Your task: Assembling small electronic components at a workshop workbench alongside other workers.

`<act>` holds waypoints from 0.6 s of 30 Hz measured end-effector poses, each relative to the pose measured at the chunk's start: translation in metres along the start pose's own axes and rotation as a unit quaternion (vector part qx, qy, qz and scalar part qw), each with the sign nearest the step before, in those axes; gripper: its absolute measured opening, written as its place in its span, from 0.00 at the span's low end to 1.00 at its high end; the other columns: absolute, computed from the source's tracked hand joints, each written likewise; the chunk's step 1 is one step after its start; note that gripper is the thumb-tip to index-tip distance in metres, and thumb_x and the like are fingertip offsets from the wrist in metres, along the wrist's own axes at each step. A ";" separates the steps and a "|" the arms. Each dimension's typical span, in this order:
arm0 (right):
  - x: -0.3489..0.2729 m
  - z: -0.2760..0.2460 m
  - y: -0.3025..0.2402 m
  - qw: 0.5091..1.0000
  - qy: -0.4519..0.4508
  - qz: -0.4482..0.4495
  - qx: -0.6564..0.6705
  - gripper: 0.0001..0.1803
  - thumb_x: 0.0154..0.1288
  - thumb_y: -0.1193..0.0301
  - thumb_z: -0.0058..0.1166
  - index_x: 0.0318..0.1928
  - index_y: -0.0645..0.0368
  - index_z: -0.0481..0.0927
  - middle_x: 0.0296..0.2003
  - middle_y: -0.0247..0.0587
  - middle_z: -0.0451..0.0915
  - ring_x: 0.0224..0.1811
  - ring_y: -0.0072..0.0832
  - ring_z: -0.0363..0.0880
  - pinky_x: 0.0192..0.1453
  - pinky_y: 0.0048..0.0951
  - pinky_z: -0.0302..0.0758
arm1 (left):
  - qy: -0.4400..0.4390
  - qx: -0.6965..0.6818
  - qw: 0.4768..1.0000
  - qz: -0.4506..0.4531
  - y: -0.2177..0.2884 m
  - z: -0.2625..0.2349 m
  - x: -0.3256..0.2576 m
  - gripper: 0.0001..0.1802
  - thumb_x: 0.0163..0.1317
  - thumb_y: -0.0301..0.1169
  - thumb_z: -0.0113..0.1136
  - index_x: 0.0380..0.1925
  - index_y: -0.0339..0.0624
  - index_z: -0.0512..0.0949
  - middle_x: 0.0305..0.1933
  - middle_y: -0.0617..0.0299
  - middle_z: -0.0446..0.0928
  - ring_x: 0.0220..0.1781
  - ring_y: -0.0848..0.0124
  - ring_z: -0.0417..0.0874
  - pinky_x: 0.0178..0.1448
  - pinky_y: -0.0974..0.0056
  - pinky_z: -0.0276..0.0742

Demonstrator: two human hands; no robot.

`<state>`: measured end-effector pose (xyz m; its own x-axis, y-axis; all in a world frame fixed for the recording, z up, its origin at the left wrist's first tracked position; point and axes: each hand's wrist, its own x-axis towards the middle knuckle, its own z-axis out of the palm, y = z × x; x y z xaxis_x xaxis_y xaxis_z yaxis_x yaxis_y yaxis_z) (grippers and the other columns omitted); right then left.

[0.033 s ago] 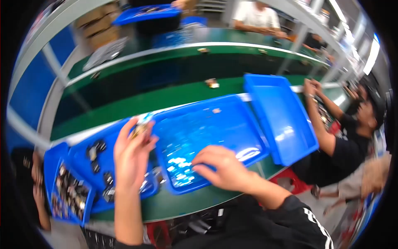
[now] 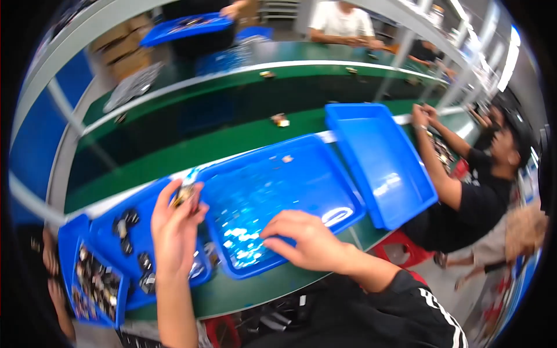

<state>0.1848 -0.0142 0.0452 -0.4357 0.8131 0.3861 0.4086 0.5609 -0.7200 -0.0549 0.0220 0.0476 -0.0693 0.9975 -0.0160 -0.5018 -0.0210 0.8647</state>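
My left hand point(image 2: 177, 232) is raised over the gap between two blue trays, its thumb and fingers closed on a small gold-and-dark part point(image 2: 183, 194). A clear bluish bit shows at the part's top, too blurred to name. My right hand point(image 2: 304, 239) hovers above the near side of the wide blue tray point(image 2: 342, 177), fingers curled and thumb tip close to the fingertips. Whatever the right fingers pinch, if anything, is hidden. Shiny clear small pieces point(image 2: 242, 243) lie scattered in that tray, densest just left of my right hand.
Black round parts point(image 2: 126, 226) lie in the left blue tray, beside a smaller bin point(image 2: 120, 298) heaped with small parts. Another blue tray point(image 2: 386, 162) stands at right. One small part point(image 2: 281, 120) rests on the green belt point(image 2: 232, 132). A co-worker point(image 2: 484, 180) sits at right.
The whole view has shifted, so the trays and belt appear slightly farther left. My left hand keeps its hold on the small part; my right hand stays over the wide tray.
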 end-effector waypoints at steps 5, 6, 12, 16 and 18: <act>-0.035 -0.107 0.033 0.975 0.116 0.126 -0.138 0.05 0.60 0.74 0.61 0.37 0.60 0.84 0.32 0.46 0.83 0.35 0.38 0.83 0.42 0.34 0.79 | -0.063 0.050 0.996 -0.032 -0.012 0.019 -0.007 0.20 0.66 0.21 0.52 0.58 0.36 0.65 0.52 0.45 0.77 0.38 0.68 0.81 0.40 0.69 0.76; -0.040 -0.135 0.056 0.949 0.163 0.177 -0.203 0.05 0.60 0.74 0.60 0.37 0.60 0.84 0.32 0.47 0.83 0.35 0.41 0.83 0.43 0.36 0.79 | -0.050 0.074 0.995 -0.034 -0.012 0.025 -0.010 0.20 0.66 0.21 0.52 0.58 0.36 0.65 0.52 0.45 0.77 0.37 0.68 0.81 0.39 0.70 0.76; -0.081 -0.267 0.194 0.814 0.083 0.348 -0.458 0.09 0.57 0.74 0.59 0.38 0.62 0.85 0.36 0.55 0.84 0.41 0.47 0.84 0.49 0.42 0.79 | -0.126 0.107 0.984 -0.070 -0.014 0.068 -0.011 0.22 0.65 0.21 0.49 0.59 0.40 0.62 0.51 0.44 0.77 0.37 0.66 0.83 0.40 0.69 0.79; -0.065 -0.252 0.232 0.810 0.028 0.362 -0.461 0.09 0.55 0.73 0.61 0.37 0.61 0.86 0.35 0.56 0.84 0.39 0.48 0.84 0.48 0.44 0.79 | -0.146 0.117 0.980 -0.073 -0.023 0.081 -0.010 0.22 0.65 0.21 0.53 0.58 0.43 0.62 0.54 0.42 0.77 0.39 0.64 0.84 0.41 0.67 0.79; -0.070 -0.252 0.246 0.779 0.055 0.382 -0.495 0.07 0.56 0.72 0.61 0.33 0.62 0.85 0.33 0.57 0.83 0.38 0.50 0.83 0.47 0.46 0.78 | -0.169 0.114 0.975 -0.085 -0.025 0.091 -0.008 0.24 0.65 0.21 0.55 0.58 0.45 0.60 0.55 0.41 0.76 0.42 0.63 0.84 0.43 0.65 0.80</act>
<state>0.5183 0.1060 -0.0140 0.2860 0.9465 0.1493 0.9566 -0.2910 0.0125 0.0366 0.0203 0.0712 0.3053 0.9516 -0.0355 -0.2745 0.1236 0.9536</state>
